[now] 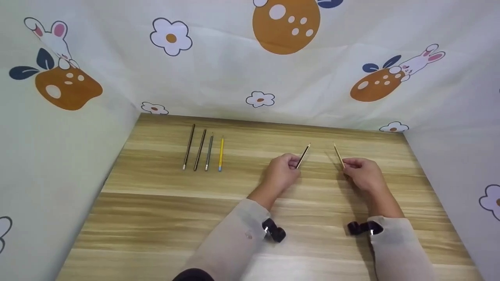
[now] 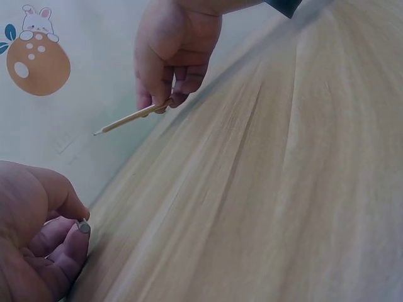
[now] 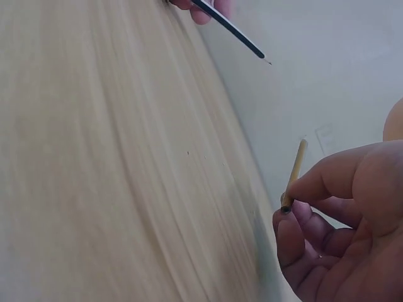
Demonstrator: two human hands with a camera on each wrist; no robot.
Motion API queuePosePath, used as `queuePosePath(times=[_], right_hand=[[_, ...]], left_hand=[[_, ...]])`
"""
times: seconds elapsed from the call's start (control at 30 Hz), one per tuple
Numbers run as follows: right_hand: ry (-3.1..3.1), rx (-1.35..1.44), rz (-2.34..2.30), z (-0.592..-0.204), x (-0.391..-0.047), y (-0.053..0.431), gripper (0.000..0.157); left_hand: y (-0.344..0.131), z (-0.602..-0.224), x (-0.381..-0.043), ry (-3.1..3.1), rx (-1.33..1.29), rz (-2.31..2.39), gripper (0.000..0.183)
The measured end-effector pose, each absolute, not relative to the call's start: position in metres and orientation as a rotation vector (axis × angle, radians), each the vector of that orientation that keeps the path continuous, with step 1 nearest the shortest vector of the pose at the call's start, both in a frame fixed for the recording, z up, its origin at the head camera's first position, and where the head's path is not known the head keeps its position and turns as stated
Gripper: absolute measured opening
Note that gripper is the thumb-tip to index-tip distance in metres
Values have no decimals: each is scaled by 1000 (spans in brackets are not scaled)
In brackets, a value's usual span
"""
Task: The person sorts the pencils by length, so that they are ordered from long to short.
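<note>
My left hand pinches a dark pencil with a pale stripe, its sharpened tip pointing up and away. In the left wrist view only the blunt end of that pencil shows between thumb and finger. To the right, my right hand pinches a short yellowish pencil near its blunt end, its tip also pointing away. The right wrist view shows this pencil between thumb and fingertips. Both pencils are held above the wooden table, apart from each other.
Left of my hands a row of pencils lies on the table: two long dark ones, a grey-green one and a yellow one with a blue end. A patterned cloth borders the table's back and sides.
</note>
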State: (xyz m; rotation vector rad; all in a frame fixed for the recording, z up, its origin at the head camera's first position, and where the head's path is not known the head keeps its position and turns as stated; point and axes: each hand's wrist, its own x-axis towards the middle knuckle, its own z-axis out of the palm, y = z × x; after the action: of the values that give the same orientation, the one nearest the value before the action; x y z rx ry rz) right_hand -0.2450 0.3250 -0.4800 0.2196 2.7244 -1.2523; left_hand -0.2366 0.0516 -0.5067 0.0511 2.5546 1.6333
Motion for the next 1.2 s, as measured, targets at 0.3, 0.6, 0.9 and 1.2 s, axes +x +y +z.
queuePosePath(times=[0.3,0.6,0.9,1.2], right_hand=[[2551,220,-1526,-474,-252,299,45],[2546,164,-1588,-473,-266,249,40],[2448,101,-1678,-475,-270,177,36],[2386,49,-1762,-472,-266,123,35]], left_hand=[[37,-504,-242,2490,32,1817,34],[5,-498,-248,2518,-105,1806,40],[-37,-497,-248,2557,-111,1711,46],[-77,-492,-248,2607,-159,1659,49]])
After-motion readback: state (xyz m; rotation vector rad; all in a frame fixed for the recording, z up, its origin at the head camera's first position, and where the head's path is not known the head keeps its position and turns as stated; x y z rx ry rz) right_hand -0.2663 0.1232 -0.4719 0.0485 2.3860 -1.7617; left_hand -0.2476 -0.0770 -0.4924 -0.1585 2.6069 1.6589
